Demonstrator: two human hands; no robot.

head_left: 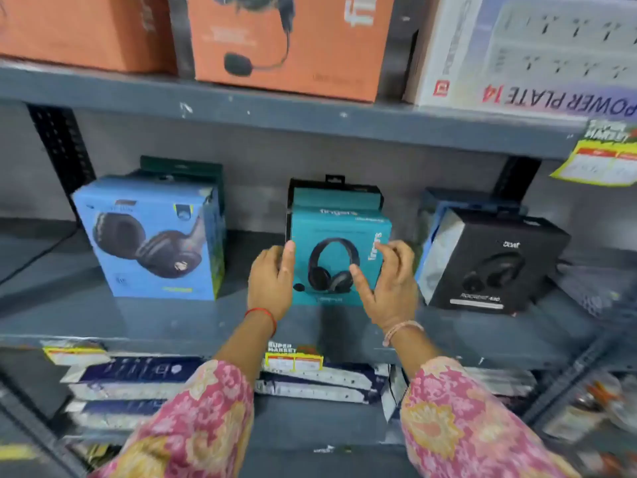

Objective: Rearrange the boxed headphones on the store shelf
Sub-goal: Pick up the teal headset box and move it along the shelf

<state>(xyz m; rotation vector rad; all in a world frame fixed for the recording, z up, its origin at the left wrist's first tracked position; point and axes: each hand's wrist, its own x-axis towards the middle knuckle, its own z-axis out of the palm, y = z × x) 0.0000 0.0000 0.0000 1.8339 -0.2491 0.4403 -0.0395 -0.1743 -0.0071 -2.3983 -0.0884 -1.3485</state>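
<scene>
Both hands (pixel 270 281) (pixel 389 288) open, flanking teal headphone box (pixel 339 232).

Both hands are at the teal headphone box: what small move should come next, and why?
Probably close both hands on the teal box's sides. The left hand rests at its left edge and the right hand hovers open before its right side, so neither grips it yet.

The orange boxes (pixel 289 46) are cut off by the top edge; the yellow price tag (pixel 599 163) print is blurred; boxes behind the teal box (pixel 339 257) are mostly hidden.
</scene>
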